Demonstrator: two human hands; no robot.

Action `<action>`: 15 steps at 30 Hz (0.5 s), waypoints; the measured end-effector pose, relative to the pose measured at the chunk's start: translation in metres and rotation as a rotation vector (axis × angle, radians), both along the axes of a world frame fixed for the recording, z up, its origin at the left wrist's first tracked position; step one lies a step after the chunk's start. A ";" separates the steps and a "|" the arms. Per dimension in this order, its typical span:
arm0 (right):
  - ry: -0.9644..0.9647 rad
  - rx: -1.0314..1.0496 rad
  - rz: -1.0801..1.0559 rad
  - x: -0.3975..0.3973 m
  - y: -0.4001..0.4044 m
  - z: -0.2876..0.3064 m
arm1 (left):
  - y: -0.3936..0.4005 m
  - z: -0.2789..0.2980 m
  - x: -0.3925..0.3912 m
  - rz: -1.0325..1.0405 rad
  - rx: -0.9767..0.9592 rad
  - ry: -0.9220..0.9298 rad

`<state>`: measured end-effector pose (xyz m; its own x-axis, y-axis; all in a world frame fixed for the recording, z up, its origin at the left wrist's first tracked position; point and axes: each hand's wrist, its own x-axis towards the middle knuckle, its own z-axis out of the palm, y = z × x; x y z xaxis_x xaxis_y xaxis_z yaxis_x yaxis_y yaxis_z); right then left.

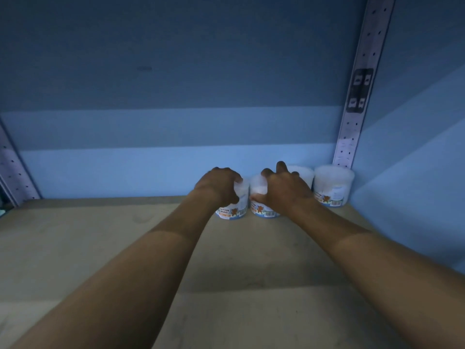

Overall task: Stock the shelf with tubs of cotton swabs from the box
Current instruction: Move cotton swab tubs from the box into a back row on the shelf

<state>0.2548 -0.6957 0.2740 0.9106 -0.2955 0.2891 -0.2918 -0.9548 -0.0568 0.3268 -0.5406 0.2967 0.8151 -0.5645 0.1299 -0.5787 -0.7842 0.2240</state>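
Several clear tubs of cotton swabs stand in a row at the back right of the wooden shelf (125, 248). My left hand (217, 185) grips the leftmost tub (235, 210) from above; its label reads "Cotton Buds" with a bear. My right hand (284, 190) is wrapped around the tub beside it (259, 197), which rests on the board. Behind my right hand, a third tub (303, 172) is partly hidden. A fourth tub (333, 185) sits in the corner, apart from both hands. The box is out of view.
A blue back wall (176, 152) and blue right side wall (415, 172) close off the shelf. A perforated metal upright (357, 96) runs up the right corner, another upright (10, 172) stands at the left edge. The shelf board extends bare to the left and front.
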 end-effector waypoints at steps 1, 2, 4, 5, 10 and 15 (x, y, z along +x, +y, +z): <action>-0.002 -0.004 0.004 0.004 -0.001 -0.001 | -0.001 0.000 0.003 -0.005 0.007 -0.003; -0.004 -0.008 0.006 0.007 -0.003 -0.003 | -0.002 0.001 0.005 -0.008 0.011 -0.005; -0.003 -0.018 0.008 0.013 -0.006 -0.004 | -0.003 0.001 0.011 -0.003 0.007 -0.005; 0.003 -0.020 0.008 0.016 -0.007 -0.005 | -0.004 0.001 0.013 0.002 0.003 -0.002; 0.029 -0.002 -0.009 0.029 -0.009 -0.007 | -0.008 -0.001 0.024 0.030 -0.021 0.018; 0.030 -0.022 -0.025 0.035 -0.007 -0.002 | -0.012 -0.005 0.033 0.022 -0.007 -0.005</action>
<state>0.2898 -0.7024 0.2715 0.9114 -0.3118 0.2687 -0.3165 -0.9482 -0.0267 0.3595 -0.5524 0.2916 0.8269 -0.5453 0.1376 -0.5622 -0.7954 0.2264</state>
